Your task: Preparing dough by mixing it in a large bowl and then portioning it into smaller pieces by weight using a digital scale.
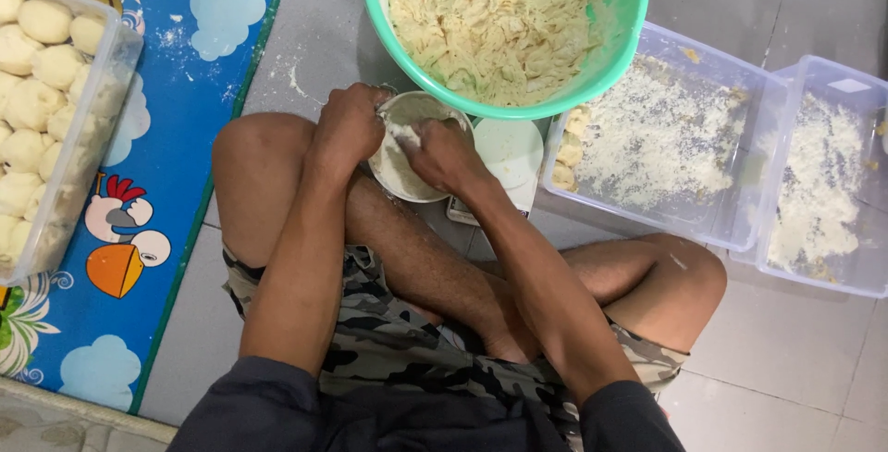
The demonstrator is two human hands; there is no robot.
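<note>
Dough (403, 134) sits in a small white bowl (407, 174) on a kitchen scale (511, 158), beside the green mixing bowl (610, 54). Left hand (350, 124) grips the rim; right hand (442, 156) pinches dough. Sticky fingers could tip the bowl off the scale.

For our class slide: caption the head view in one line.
Both hands work dough in a small bowl below a green bowl.
</note>
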